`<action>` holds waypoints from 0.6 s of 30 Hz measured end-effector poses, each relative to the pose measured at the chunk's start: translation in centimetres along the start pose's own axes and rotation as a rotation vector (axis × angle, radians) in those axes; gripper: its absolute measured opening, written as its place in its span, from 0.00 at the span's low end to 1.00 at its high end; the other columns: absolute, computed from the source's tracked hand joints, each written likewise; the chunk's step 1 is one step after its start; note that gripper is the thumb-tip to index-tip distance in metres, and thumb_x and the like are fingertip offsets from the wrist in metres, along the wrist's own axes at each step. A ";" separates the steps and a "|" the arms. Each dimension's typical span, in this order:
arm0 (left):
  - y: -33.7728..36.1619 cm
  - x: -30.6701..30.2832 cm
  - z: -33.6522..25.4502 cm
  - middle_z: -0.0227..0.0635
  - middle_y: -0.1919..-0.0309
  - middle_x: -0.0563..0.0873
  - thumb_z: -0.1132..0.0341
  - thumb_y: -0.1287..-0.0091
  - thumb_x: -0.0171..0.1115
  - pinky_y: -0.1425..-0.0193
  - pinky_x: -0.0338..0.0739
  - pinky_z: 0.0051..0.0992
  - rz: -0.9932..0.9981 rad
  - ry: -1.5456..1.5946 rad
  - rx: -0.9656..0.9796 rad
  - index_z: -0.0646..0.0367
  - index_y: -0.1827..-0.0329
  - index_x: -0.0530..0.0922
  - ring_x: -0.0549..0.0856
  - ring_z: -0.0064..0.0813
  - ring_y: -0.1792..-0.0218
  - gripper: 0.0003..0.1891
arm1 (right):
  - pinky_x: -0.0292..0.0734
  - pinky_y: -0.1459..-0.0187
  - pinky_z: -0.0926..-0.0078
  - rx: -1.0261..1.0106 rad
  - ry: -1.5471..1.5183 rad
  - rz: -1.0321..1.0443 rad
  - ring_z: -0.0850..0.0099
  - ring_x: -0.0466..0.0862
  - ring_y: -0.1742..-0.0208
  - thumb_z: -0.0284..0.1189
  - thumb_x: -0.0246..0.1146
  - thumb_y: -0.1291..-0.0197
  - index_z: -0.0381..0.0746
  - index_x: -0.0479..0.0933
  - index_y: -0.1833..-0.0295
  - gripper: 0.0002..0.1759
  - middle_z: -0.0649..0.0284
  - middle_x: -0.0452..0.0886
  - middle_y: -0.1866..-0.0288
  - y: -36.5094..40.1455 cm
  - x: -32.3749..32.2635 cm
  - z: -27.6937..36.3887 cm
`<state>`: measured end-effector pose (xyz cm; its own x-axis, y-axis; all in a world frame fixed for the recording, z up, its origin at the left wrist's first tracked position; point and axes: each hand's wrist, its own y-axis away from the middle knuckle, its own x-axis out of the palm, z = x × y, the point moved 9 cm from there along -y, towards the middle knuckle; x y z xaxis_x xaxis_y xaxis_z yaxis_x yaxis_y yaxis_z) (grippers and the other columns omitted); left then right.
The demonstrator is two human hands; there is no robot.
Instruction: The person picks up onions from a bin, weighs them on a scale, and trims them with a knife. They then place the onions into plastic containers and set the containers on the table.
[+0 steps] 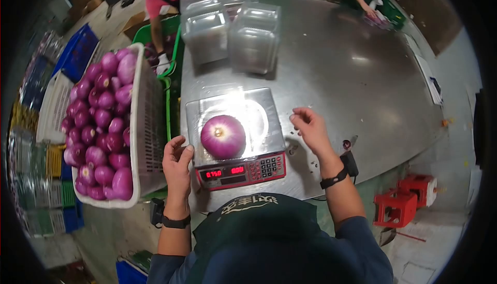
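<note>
A purple onion rests on the metal plate of a red digital scale, whose lit display reads 0.750 at the left. Just left of the scale is my left hand, fingers slightly curled and apart, holding nothing. My right hand hovers over the metal table to the right of the scale, its fingers loosely bent and empty. A white basket heaped with peeled purple onions stands left of the scale.
Stacked clear plastic boxes stand behind the scale on the metal table. A co-worker's gloved hand is at a green crate. Another person's hand is at the back right. Red stools stand at lower right.
</note>
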<state>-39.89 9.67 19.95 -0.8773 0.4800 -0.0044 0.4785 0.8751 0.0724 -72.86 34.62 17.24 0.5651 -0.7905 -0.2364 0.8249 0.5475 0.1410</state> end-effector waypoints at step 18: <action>3.8 -3.6 5.2 0.30 0.51 0.84 0.65 0.28 0.68 0.49 0.78 0.24 -0.129 0.346 -0.312 0.60 0.41 0.78 0.84 0.20 0.56 0.16 | 0.77 0.67 0.74 0.271 0.053 0.239 0.77 0.80 0.65 0.45 0.71 0.34 0.38 0.77 0.33 0.30 0.65 0.82 0.55 -9.0 13.2 0.9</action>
<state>-34.74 11.63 15.10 -0.9153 0.2737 0.2956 0.3769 0.8407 0.3888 -72.82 19.01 13.72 0.7467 -0.6298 -0.2141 0.6482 0.6167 0.4467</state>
